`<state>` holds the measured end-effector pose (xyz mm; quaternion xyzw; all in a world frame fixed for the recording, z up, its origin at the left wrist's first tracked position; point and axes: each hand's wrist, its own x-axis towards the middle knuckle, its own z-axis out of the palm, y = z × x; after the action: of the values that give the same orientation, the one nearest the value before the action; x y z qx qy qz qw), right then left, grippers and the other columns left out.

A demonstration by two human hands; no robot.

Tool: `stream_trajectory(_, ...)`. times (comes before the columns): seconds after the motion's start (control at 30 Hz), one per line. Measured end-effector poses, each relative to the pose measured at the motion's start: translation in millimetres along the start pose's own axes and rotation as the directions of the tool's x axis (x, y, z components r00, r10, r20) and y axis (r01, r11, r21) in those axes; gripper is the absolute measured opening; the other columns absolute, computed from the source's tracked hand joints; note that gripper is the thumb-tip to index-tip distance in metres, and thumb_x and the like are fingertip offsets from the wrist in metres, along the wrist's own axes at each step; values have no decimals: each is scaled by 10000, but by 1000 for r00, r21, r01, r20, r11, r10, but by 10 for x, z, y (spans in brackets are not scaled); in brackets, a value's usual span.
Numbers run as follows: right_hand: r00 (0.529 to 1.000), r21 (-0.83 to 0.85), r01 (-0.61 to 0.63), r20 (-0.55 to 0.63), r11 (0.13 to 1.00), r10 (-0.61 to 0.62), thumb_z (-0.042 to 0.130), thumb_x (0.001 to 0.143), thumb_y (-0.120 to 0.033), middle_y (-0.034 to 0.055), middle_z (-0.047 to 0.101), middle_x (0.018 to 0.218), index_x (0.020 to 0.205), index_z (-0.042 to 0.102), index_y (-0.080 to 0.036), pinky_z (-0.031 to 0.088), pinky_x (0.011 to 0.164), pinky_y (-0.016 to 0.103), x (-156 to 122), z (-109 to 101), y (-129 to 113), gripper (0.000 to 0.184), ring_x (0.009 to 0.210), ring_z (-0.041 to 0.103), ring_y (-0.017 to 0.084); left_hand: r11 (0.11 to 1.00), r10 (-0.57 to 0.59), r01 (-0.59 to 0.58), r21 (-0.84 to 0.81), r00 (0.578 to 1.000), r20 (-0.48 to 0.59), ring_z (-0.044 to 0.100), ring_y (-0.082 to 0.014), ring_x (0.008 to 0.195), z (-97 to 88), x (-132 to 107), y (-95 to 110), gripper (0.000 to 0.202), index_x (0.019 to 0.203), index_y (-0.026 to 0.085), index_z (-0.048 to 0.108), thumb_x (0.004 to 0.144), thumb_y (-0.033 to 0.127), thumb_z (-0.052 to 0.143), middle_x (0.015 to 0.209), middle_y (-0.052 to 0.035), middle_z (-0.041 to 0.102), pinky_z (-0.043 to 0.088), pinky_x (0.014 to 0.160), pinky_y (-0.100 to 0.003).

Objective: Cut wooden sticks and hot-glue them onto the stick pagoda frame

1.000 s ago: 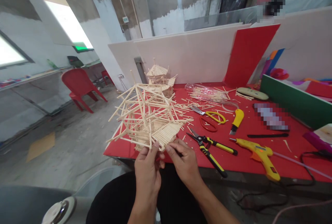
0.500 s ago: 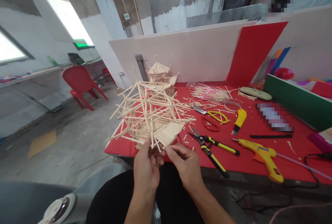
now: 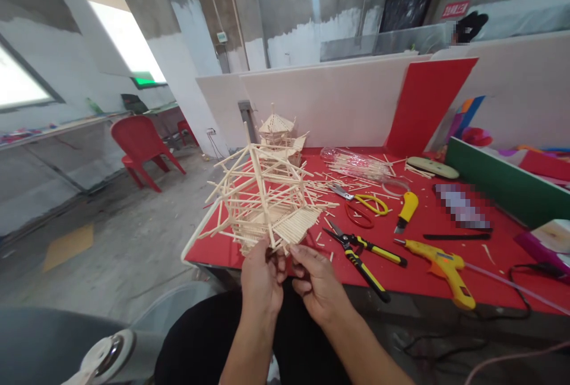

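A model made of thin wooden sticks [image 3: 262,201], with a slatted roof panel and many sticks jutting out, is held above the near left corner of the red table [image 3: 427,266]. My left hand [image 3: 260,281] grips its lower edge from below, fingers closed on the sticks. My right hand [image 3: 314,281] is beside it, fingers curled and pinching at the bottom of the roof panel. A second, smaller stick tower [image 3: 278,132] stands on the table behind the held model.
On the table lie yellow-handled pliers [image 3: 360,251], yellow scissors [image 3: 363,201], red scissors [image 3: 356,215], a yellow utility knife [image 3: 406,210], a yellow glue gun [image 3: 445,263] with its cord, a plastic bag of sticks [image 3: 356,162] and loose offcuts. White and red boards stand behind. A red chair [image 3: 140,147] is at left.
The stick model has been turned and tilted more upright in my hands. My left hand shifted its grip along the lower edge, and my right hand's fingers have curled in closer.
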<state>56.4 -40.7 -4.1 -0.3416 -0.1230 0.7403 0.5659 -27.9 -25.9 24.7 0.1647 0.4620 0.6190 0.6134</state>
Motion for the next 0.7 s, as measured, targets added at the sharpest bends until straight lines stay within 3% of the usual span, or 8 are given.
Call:
stream_trajectory(0.17,994,79,25,-107,997,-17,876,508,-248,-90,467,548,742,615,-147,169,312,75,-56,-73,-128,366,435,356,5,1000,5,-6,29,1000,20,352,-45,308,65,-58,-112,241,631,154,524,686,332,677,444,61,464,179,294,-149)
stream_trajectory(0.4,990,297,-140,11,945,143,811,570,-172,-92,415,543,645,523,-149,189,301,63,-71,-149,-237,299,419,340,-4,1000,18,-19,14,997,73,322,-41,289,143,-115,-248,322,539,166,462,684,362,673,415,64,418,152,301,-157)
stream_trajectory(0.7,999,273,-45,-18,961,52,829,533,-153,-89,448,521,662,560,-149,210,311,61,-84,-127,-186,298,421,358,3,1000,12,-12,-7,997,72,319,-40,281,149,-129,-259,362,538,163,460,674,392,706,412,62,426,139,297,-158)
